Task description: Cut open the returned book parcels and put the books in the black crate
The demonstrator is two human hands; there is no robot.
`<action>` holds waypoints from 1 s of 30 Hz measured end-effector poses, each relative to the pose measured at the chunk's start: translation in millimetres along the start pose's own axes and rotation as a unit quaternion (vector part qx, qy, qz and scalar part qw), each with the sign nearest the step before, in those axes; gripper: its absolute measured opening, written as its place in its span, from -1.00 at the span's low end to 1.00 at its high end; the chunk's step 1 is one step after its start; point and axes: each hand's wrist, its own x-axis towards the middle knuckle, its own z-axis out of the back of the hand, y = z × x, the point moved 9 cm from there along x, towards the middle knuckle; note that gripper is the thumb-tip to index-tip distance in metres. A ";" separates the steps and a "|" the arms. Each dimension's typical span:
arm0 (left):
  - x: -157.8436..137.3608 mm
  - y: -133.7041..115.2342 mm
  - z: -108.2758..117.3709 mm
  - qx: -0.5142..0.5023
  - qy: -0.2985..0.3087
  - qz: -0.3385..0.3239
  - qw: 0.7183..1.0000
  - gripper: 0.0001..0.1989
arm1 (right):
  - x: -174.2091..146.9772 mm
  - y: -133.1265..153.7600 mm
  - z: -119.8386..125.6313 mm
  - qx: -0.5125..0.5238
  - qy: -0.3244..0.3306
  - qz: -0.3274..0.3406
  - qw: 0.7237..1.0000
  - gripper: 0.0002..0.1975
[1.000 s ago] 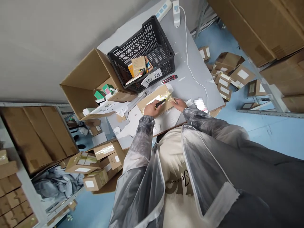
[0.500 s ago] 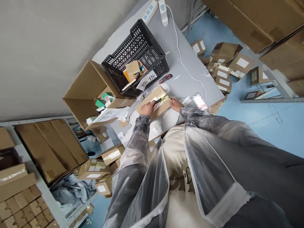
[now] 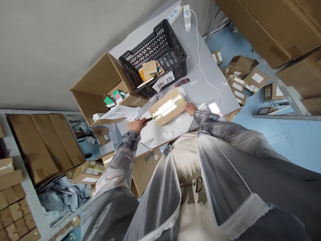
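A taped cardboard box [image 3: 173, 114] with a white label strip along its top lies on the table before me. My left hand [image 3: 137, 125] is closed round a slim black cutter [image 3: 148, 119], whose tip is at the tape on the box's left end; its blade is too small to make out. At the opposite end, my right hand [image 3: 191, 108] grips the box by its right edge, fingers partly hidden. Just beyond the box lies a red and black utility knife [image 3: 181, 82].
A black plastic crate [image 3: 179, 67] with small boxes and an open carton [image 3: 92, 83] holding green packets stand behind the box, both with handwritten signs. A white cable [image 3: 199, 57] runs across the table [image 3: 213, 72]. Parcels [image 3: 257, 78] lie on the blue floor at right.
My left hand has drawn the cutter leftwards along the tape, from near the box's right end to its left end. My right hand stays at the box's right edge. The view has shifted slightly.
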 end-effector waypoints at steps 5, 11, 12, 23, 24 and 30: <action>-21.3 7.9 -21.2 -0.052 -0.028 0.025 0.998 -0.71 | -14.7 9.3 7.3 -0.102 -0.041 -0.028 0.994 -0.43; -25.4 -8.7 -27.1 -0.161 -0.070 0.019 0.984 -0.68 | -46.6 89.1 0.6 -0.287 -0.177 0.203 0.919 -0.10; -27.6 -11.4 -28.0 -0.184 -0.076 0.012 0.980 -0.68 | -48.5 108.3 -17.8 -0.326 -0.135 0.275 0.894 -0.09; -42.0 -14.3 -68.8 -0.373 -0.099 -0.029 0.922 -0.47 | -21.6 156.4 -106.3 -0.498 0.067 0.378 0.778 -0.18; -45.3 -10.3 -76.7 -0.401 -0.113 -0.018 0.909 -0.48 | -20.8 154.7 -106.4 -0.508 0.071 0.373 0.773 -0.17; -60.6 0.0 -131.4 -0.568 -0.214 0.111 0.787 -0.48 | -20.6 151.1 -104.9 -0.528 0.046 0.363 0.766 -0.09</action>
